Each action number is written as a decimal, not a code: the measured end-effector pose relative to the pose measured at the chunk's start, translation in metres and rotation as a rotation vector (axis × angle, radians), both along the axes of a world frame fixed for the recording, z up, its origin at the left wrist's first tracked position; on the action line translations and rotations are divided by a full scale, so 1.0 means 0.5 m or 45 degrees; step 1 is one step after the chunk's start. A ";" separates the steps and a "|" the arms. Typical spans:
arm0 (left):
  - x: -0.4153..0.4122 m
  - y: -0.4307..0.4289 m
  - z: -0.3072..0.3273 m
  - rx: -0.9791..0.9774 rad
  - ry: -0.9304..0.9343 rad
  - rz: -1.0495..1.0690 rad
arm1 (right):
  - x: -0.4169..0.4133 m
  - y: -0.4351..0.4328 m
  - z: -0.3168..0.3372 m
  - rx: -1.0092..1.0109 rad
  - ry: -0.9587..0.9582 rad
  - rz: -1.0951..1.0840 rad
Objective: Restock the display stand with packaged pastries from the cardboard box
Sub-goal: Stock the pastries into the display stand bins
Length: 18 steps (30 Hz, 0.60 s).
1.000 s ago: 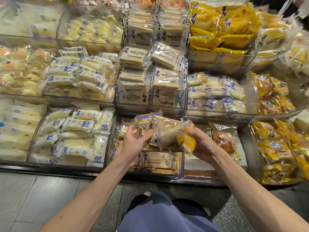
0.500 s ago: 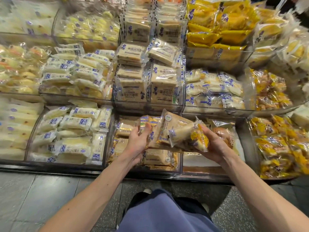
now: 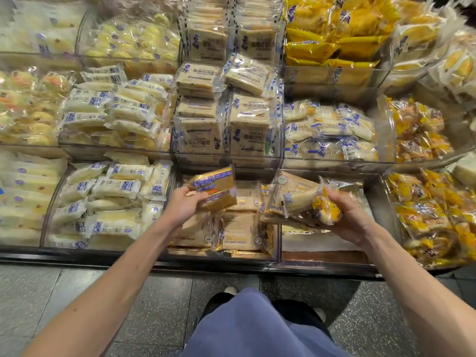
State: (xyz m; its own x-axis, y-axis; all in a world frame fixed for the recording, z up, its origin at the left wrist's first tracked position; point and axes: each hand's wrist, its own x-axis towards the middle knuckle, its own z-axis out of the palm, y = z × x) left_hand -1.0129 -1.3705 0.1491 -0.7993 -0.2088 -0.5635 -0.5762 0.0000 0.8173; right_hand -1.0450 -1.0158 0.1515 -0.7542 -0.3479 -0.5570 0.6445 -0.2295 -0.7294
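Over bottom tier, left hand point(image 3: 180, 206) pinches packet point(image 3: 215, 188).

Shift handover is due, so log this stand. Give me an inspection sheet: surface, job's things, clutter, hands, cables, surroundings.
Surface: tiered display stand of clear bins, most full of wrapped pastries; the bottom bin right of centre shows bare white liner.
Job's things: gold-wrapped packet held over the bottom centre bin of similar packets; bundle of mixed packets; cardboard box not in view.
Clutter: nothing seen.
Hands: left hand grips the gold-wrapped packet; right hand holds the bundle.
Cables: nothing seen.
Surroundings: grey speckled floor tiles; person's blue garment and dark shoes.
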 end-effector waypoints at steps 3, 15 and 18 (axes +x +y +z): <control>-0.025 -0.006 0.023 -0.177 0.152 -0.165 | -0.003 0.007 -0.006 0.038 0.011 -0.031; -0.104 0.027 -0.116 -1.459 0.751 -1.633 | 0.004 0.032 0.007 0.065 0.004 -0.082; -0.112 0.034 -0.118 -1.539 0.492 -1.868 | 0.004 0.036 0.006 0.075 0.002 -0.088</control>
